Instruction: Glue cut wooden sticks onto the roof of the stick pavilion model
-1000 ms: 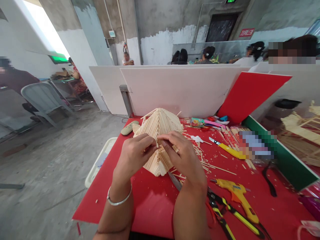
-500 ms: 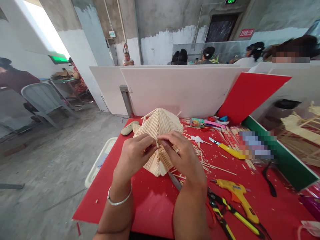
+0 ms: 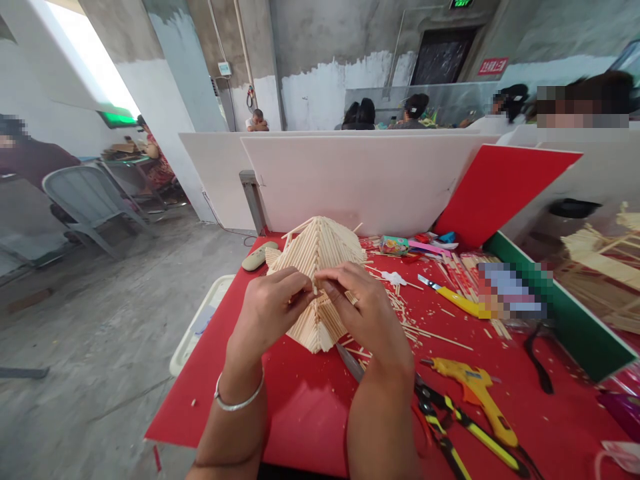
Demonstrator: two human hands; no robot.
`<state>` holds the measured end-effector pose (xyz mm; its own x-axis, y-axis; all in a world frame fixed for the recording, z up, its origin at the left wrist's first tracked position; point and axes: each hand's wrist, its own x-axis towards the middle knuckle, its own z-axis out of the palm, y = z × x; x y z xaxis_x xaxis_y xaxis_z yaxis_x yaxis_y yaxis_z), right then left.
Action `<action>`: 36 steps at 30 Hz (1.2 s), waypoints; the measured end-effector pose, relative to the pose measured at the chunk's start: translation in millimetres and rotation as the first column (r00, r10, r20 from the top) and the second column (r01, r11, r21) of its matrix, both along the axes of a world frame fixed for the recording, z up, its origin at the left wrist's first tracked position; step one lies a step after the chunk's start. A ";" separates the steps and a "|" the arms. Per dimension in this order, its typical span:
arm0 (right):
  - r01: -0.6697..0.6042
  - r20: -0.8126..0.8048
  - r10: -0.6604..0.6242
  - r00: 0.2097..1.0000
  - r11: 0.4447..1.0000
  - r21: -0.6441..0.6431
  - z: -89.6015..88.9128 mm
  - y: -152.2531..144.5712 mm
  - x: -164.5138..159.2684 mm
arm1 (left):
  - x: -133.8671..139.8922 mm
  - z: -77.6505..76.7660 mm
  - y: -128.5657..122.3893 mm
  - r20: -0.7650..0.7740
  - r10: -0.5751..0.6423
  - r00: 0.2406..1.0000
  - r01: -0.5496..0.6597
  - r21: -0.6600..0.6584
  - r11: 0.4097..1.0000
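Note:
A roof-shaped model [image 3: 333,243] built of pale wooden sticks stands on the red table, its ridge running toward me. Over its middle, my left hand [image 3: 275,303] and my right hand [image 3: 363,307] meet with thumbs and forefingers pinched. Between the fingertips shows a short pale wooden stick [image 3: 315,290], mostly covered by the fingers. Whether it touches the ridge, I cannot tell. My left wrist wears a silver bangle [image 3: 241,403]. The near end of the model fans out below my hands.
Right of the model lie loose sticks [image 3: 437,337], a yellow-handled knife [image 3: 457,300], a yellow glue gun [image 3: 475,390] and black-and-yellow pliers [image 3: 465,427]. A green board [image 3: 565,307] borders the right side. White panels [image 3: 360,180] stand behind; several people sit beyond.
Both hands and the stick model stay in the same place. In the background, a person beyond the panels has lowered their head slightly.

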<state>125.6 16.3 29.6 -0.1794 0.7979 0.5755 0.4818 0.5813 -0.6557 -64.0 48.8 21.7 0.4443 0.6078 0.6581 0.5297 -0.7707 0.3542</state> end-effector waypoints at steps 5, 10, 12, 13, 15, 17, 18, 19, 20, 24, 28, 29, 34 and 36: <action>0.000 -0.007 0.000 1.000 1.000 0.000 0.4 -0.2 -0.4 | 0.2 -0.1 -0.4 0.001 0.001 1.000 -0.001 -0.002 1.000; -0.001 -0.034 0.000 0.999 1.000 -0.016 0.6 -0.6 -0.7 | 0.4 1.2 -0.8 0.001 -0.001 1.000 0.001 0.000 1.000; 0.007 -0.029 -0.008 1.000 1.000 -0.021 0.5 -0.4 -0.9 | 0.5 1.8 -1.1 0.000 0.004 1.000 -0.004 0.009 1.000; 0.013 -0.022 -0.014 1.000 1.000 -0.021 0.4 -0.2 -1.0 | 0.7 2.0 -1.3 -0.002 0.008 1.000 -0.008 0.013 1.000; 0.024 -0.008 -0.025 1.000 1.000 -0.018 0.1 0.2 -1.3 | 0.9 2.0 -1.7 -0.006 0.019 1.000 -0.019 0.018 1.000; 0.028 -0.002 -0.028 1.000 0.999 -0.017 -0.1 0.5 -1.6 | 0.9 2.0 -2.0 -0.007 0.026 1.000 -0.026 0.019 0.999; 0.028 -0.002 -0.028 1.000 0.999 -0.014 -0.2 0.4 -1.7 | 0.9 2.0 -2.0 -0.007 0.028 1.000 -0.028 0.019 0.999; 0.028 -0.004 -0.028 1.000 1.000 -0.013 -0.2 0.3 -1.8 | 0.9 2.0 -1.9 -0.006 0.027 1.000 -0.027 0.018 0.999; 0.028 -0.006 -0.028 1.000 1.000 -0.012 -0.2 0.1 -2.0 | 0.8 2.1 -1.8 -0.006 0.023 1.000 -0.023 0.016 1.000; 0.029 -0.003 -0.029 1.000 0.999 -0.020 0.6 -0.7 -2.6 | 1.0 2.5 -1.1 -0.010 0.017 1.000 -0.017 0.013 1.000; 0.029 -0.005 -0.029 1.000 0.999 -0.021 1.6 -0.7 -2.8 | 1.6 2.3 -1.0 -0.008 0.027 1.000 -0.027 0.012 1.000; 0.029 -0.004 -0.029 1.000 0.999 -0.020 1.6 -0.6 -2.8 | 1.6 2.2 -1.1 -0.005 0.026 1.000 -0.026 0.013 1.000; 0.030 0.000 -0.030 1.000 0.999 -0.013 0.3 0.1 -3.0 | 1.3 1.2 -1.2 0.000 0.016 1.000 -0.016 0.027 1.000; 0.029 0.001 -0.029 1.000 1.000 -0.010 0.0 0.0 -3.1 | 1.3 1.0 -1.1 -0.002 0.019 1.000 -0.019 0.030 0.999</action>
<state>122.5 16.3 29.6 -0.1572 0.8084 0.5673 0.4990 0.5607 -0.6607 -62.8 47.7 22.7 0.4344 0.5961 0.6753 0.5451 -0.7708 0.3298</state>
